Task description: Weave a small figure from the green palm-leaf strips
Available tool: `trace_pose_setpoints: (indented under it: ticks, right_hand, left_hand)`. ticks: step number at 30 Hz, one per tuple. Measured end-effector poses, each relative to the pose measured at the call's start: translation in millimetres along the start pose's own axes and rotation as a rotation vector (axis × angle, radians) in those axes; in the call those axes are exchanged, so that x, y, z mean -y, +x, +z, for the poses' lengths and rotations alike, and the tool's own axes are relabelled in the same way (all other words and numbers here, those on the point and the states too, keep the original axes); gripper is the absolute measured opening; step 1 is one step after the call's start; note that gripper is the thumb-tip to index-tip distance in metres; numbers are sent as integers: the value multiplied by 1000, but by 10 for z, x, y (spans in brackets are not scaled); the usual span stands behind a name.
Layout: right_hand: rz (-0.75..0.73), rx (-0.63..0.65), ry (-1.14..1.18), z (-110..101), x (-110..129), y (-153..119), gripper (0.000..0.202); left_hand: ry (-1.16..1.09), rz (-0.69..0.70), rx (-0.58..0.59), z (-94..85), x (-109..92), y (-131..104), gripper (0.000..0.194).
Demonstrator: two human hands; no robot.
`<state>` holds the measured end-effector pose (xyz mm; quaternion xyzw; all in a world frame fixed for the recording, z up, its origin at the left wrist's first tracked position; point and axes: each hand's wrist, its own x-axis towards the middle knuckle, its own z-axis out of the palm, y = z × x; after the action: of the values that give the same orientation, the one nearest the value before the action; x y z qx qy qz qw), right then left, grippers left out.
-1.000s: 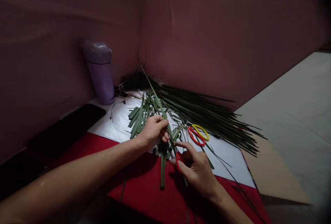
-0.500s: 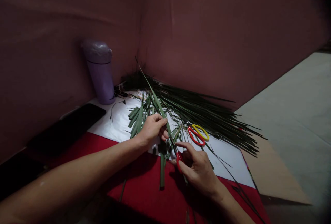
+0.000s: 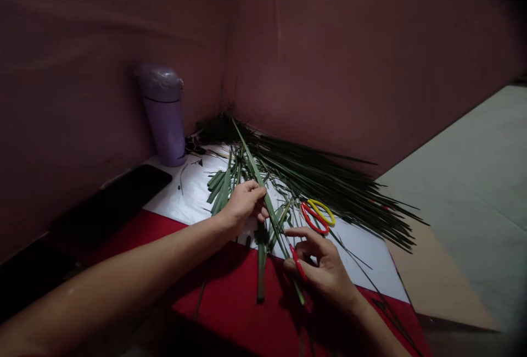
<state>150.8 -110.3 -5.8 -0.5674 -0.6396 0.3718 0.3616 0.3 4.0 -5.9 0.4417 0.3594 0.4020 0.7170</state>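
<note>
My left hand (image 3: 247, 205) pinches a long green leaf strip (image 3: 256, 171), which slants from the upper left down toward my right hand. My right hand (image 3: 315, 258) is closed around a red-handled tool (image 3: 298, 265), its thin metal tip beside the strip's lower part. Cut green leaf pieces (image 3: 220, 188) lie left of my left hand. Scissors with red and yellow handles (image 3: 319, 215) rest on the white sheet (image 3: 362, 241), just beyond my right hand. A large bundle of long dark leaves (image 3: 329, 181) lies behind them.
A purple tumbler (image 3: 164, 126) with a plastic-covered top stands at the back left. In front of it lies a dark flat object (image 3: 119, 197). A red cloth (image 3: 230, 291) covers the near side. Pink walls rise behind, and a brown board (image 3: 440, 274) is at the right.
My right hand and the red-handled tool have moved slightly right and down, away from the strip. My left hand keeps its hold. The view has shifted slightly.
</note>
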Motion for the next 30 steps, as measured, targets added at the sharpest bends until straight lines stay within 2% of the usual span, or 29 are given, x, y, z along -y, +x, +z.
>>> trace_pose_setpoints:
  ticks: [4, 7, 12, 19, 30]
  right_hand:
    - [120, -105, 163, 11, -54, 25, 33]
    - [179, -96, 212, 25, -97, 55, 33]
    - [127, -28, 129, 28, -116, 50, 29]
    - [87, 11, 105, 37, -125, 22, 34]
    - [109, 61, 131, 66, -128, 27, 32]
  left_hand:
    - [-38, -19, 19, -21, 11, 12, 13]
    - [-76, -9, 46, -21, 12, 6, 12]
    - [-122, -6, 64, -9, -12, -4, 12]
    - [-131, -21, 73, -12, 43, 14, 14]
    - [-105, -75, 97, 26, 69, -20, 14]
